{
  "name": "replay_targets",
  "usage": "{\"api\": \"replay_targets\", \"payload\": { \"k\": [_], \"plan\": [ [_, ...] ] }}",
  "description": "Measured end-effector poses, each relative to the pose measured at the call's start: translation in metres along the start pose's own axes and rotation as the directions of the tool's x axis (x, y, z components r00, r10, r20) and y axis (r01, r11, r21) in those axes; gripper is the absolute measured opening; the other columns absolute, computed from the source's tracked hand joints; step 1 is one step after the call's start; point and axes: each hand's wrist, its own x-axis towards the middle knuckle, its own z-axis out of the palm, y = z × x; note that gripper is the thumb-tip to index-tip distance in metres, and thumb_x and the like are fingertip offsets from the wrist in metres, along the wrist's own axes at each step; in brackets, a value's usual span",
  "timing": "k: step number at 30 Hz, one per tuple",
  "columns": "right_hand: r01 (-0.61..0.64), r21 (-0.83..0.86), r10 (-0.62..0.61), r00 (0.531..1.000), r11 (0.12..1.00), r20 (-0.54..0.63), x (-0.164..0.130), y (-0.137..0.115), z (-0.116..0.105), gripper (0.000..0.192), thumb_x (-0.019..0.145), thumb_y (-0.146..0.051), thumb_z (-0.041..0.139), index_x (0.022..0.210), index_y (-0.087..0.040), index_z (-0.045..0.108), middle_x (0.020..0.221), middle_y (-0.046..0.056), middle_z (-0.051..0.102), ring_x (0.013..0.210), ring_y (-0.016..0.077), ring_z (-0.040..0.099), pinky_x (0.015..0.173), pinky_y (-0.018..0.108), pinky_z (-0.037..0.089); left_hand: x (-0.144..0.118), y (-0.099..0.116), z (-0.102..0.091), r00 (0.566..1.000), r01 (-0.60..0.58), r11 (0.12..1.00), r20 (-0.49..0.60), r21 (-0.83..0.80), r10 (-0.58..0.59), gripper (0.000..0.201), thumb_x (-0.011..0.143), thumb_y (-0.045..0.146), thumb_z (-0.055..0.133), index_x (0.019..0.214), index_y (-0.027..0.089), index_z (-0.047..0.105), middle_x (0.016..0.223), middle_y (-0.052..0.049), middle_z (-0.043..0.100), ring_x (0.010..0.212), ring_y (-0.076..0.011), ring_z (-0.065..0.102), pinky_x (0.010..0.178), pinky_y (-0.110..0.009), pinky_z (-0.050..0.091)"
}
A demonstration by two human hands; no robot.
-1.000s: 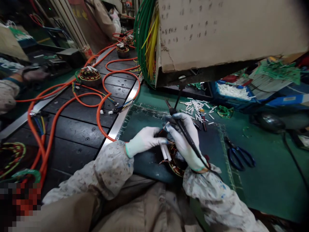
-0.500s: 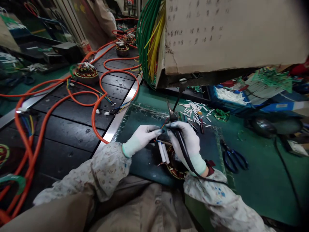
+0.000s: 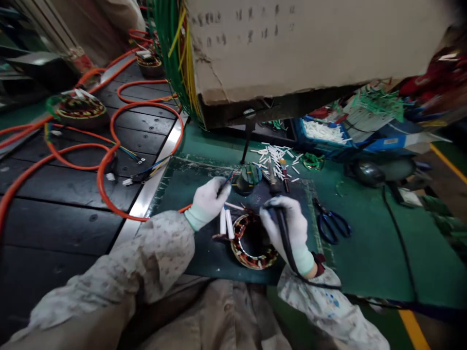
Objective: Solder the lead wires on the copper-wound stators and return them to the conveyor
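Note:
My left hand, in a white glove, is closed with thumb and finger pinching thin coloured wires. My right hand, gloved too, is wrapped round a soldering iron, whose black cord trails back over the wrist. The iron points away from me, slightly blurred, toward a pile of short white tubes. A ring-shaped motor stator with red and yellow windings lies on the dark mat between my hands. Two larger white sleeves are at its left side. Beyond it stands a small round dark pot.
Blue-handled cutters lie to the right. A large cardboard box overhangs the back, beside green wire bundles. A blue bin holds white tubes. On the left, orange cables and another stator occupy the black slatted conveyor.
My view has turned rightward. The hands have moved apart; my right hand has drawn the soldering iron away from the wires in my left, uncovering the stator and pot.

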Motion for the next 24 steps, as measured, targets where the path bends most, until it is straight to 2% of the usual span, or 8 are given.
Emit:
{"api": "replay_targets", "payload": {
  "k": [2, 4, 7, 11, 14, 18, 21, 24],
  "plan": [
    [-0.178, 0.011, 0.179, 0.983, 0.984, -0.046, 0.002, 0.012, -0.006, 0.024, 0.087, -0.032, 0.065, 0.108, -0.026, 0.054, 0.098, 0.002, 0.068, 0.086, 0.0172, 0.068, 0.081, 0.034, 0.056, 0.017, -0.003, 0.023, 0.999, -0.034, 0.999, -0.026, -0.002, 0.033, 0.021, 0.096, 0.033, 0.053, 0.101, 0.017, 0.065, 0.093, -0.007, 0.073, 0.088, -0.0178, 0.071, 0.083, -0.027, 0.056],
    [-0.273, 0.025, 0.273, 0.962, 0.962, -0.008, 0.01, 0.019, -0.003, 0.029, 0.087, -0.035, 0.064, 0.113, -0.025, 0.053, 0.099, 0.002, 0.069, 0.086, 0.0176, 0.069, 0.082, 0.035, 0.057, 0.028, -0.002, 0.039, 0.998, -0.055, 0.997, -0.009, -0.047, 0.055, 0.023, 0.096, 0.035, 0.052, 0.101, 0.017, 0.066, 0.097, -0.007, 0.074, 0.093, -0.0176, 0.07, 0.087, -0.027, 0.055],
    [-0.252, 0.054, 0.248, 0.966, 0.966, 0.074, 0.026, 0.019, 0.011, 0.031, 0.086, -0.033, 0.064, 0.113, -0.025, 0.053, 0.104, 0.004, 0.069, 0.093, 0.0189, 0.068, 0.087, 0.036, 0.056, 0.031, -0.001, 0.049, 0.996, -0.089, 0.989, 0.021, -0.122, 0.092, 0.026, 0.097, 0.039, 0.052, 0.1, 0.017, 0.067, 0.097, -0.008, 0.073, 0.094, -0.0178, 0.07, 0.087, -0.027, 0.055],
    [-0.213, 0.048, 0.206, 0.972, 0.976, 0.11, 0.042, 0.014, 0.03, 0.029, 0.084, -0.028, 0.061, 0.112, -0.024, 0.054, 0.109, 0.006, 0.069, 0.098, 0.0203, 0.067, 0.092, 0.038, 0.056, 0.029, -0.002, 0.044, 0.995, -0.099, 0.991, -0.005, -0.084, 0.099, 0.027, 0.094, 0.042, 0.055, 0.096, 0.018, 0.069, 0.101, -0.009, 0.071, 0.093, -0.018, 0.069, 0.084, -0.027, 0.055],
    [-0.272, 0.047, 0.266, 0.959, 0.961, 0.097, 0.048, 0.009, 0.035, 0.029, 0.084, -0.029, 0.061, 0.113, -0.024, 0.055, 0.107, 0.006, 0.07, 0.093, 0.0203, 0.069, 0.086, 0.037, 0.057, 0.034, 0.002, 0.044, 0.996, -0.087, 0.994, -0.006, -0.067, 0.086, 0.023, 0.09, 0.04, 0.059, 0.093, 0.019, 0.069, 0.121, -0.012, 0.067, 0.11, -0.0203, 0.066, 0.095, -0.03, 0.053],
    [-0.31, 0.055, 0.305, 0.949, 0.949, 0.087, 0.05, 0.005, 0.03, 0.03, 0.085, -0.032, 0.063, 0.114, -0.025, 0.057, 0.107, 0.006, 0.072, 0.093, 0.0198, 0.07, 0.084, 0.035, 0.058, 0.041, 0.005, 0.049, 0.988, -0.12, 0.972, 0.07, -0.204, 0.137, 0.02, 0.094, 0.033, 0.052, 0.097, 0.018, 0.064, 0.132, -0.012, 0.065, 0.125, -0.0212, 0.062, 0.106, -0.032, 0.049],
    [-0.322, 0.084, 0.322, 0.947, 0.943, 0.02, 0.046, 0.025, 0.018, 0.028, 0.088, -0.038, 0.062, 0.113, -0.026, 0.058, 0.112, 0.005, 0.072, 0.098, 0.0192, 0.07, 0.089, 0.035, 0.057, 0.041, 0.005, 0.05, 0.984, -0.102, 0.96, 0.112, -0.262, 0.135, 0.018, 0.094, 0.03, 0.049, 0.097, 0.019, 0.062, 0.128, -0.012, 0.069, 0.124, -0.02, 0.064, 0.105, -0.032, 0.05],
    [-0.439, -0.058, 0.428, 0.892, 0.896, -0.143, 0.044, 0.072, 0.006, 0.036, 0.086, -0.04, 0.061, 0.118, -0.024, 0.055, 0.111, 0.009, 0.072, 0.095, 0.0223, 0.07, 0.089, 0.041, 0.056, 0.04, 0.003, 0.05, 0.985, -0.069, 0.959, 0.131, -0.275, 0.109, 0.016, 0.092, 0.029, 0.05, 0.096, 0.018, 0.062, 0.129, -0.012, 0.069, 0.124, -0.0204, 0.064, 0.105, -0.034, 0.05]
  ]
}}
